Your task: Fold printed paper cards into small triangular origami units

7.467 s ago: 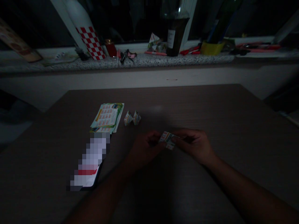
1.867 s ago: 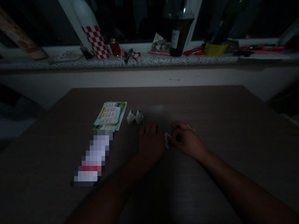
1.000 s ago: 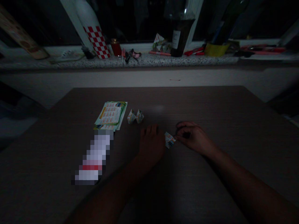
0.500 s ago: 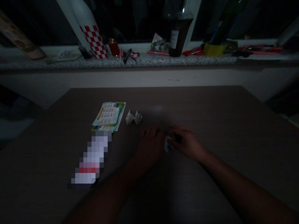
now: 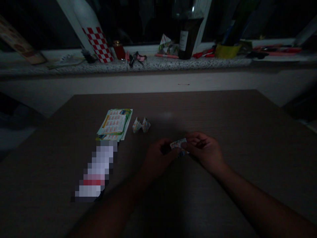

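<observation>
Folded white printed paper piece, one, over one brown wood-grain table, pinched between left hand and right hand. Leftward, one stack of green-and-white printed cards, with two white diamond-shaped folded papers just beside it. Half a second ago, next to a palm-down left hand; now gripped from both sides, with more surface in view.

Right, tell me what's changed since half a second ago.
The left hand has turned from palm-down to pinching the small folded paper, thumb against it; the right hand holds the other side. The card stack, folded shapes and pixelated phone stayed put.
</observation>
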The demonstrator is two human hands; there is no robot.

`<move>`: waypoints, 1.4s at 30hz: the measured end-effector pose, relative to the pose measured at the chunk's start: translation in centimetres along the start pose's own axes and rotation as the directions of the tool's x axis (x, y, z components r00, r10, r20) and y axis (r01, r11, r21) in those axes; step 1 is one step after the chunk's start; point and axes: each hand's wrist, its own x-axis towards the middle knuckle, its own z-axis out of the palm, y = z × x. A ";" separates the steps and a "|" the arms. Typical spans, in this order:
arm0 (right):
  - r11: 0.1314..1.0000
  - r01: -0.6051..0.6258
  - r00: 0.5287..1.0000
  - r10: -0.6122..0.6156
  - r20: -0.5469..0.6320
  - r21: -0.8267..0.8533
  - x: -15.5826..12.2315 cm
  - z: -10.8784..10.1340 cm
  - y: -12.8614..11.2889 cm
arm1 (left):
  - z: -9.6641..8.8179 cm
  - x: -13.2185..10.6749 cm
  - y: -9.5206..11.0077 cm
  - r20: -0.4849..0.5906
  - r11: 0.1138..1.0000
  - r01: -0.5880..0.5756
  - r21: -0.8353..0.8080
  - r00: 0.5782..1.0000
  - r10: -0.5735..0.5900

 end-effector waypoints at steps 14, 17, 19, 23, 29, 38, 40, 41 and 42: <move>1.000 0.012 1.000 -0.013 -0.027 -0.027 -0.5 0.5 -0.2 | 0.1 -0.4 0.9 0.023 0.992 -0.011 -0.124 1.000 0.014; 1.000 -0.001 1.000 0.001 -0.030 -0.017 -0.4 0.4 -0.4 | -0.2 -0.5 1.1 0.047 0.997 -0.028 -0.066 0.998 0.031; 1.000 -0.011 1.000 0.011 -0.008 0.004 -0.4 0.4 -0.3 | -0.3 -0.6 1.2 0.027 0.998 -0.052 -0.021 0.998 0.053; 0.999 -0.013 1.000 0.013 0.010 0.036 -0.4 0.4 -0.2 | -0.4 -0.7 1.4 0.048 0.998 -0.051 -0.035 0.997 0.053; 0.999 -0.019 1.000 0.018 0.022 0.042 -0.6 0.5 -0.3 | -0.6 -0.7 1.5 0.017 0.992 -0.124 0.035 0.992 0.123; 0.998 -0.032 0.998 0.029 0.054 0.049 -0.7 0.4 -0.4 | -0.6 -0.9 1.8 -0.010 0.983 -0.173 0.054 0.985 0.174; 0.998 -0.033 0.998 0.030 0.050 0.049 -0.7 0.4 -0.4 | -0.6 -0.8 1.8 0.003 0.980 -0.188 0.066 0.982 0.188; 0.998 -0.035 0.998 0.033 0.049 0.048 -0.7 0.3 -0.4 | -0.6 -0.8 1.8 0.010 0.978 -0.194 0.076 0.981 0.194; 0.998 -0.039 0.998 0.036 0.050 0.050 -0.7 0.3 -0.5 | -0.6 -0.7 1.9 0.012 0.976 -0.199 0.084 0.980 0.198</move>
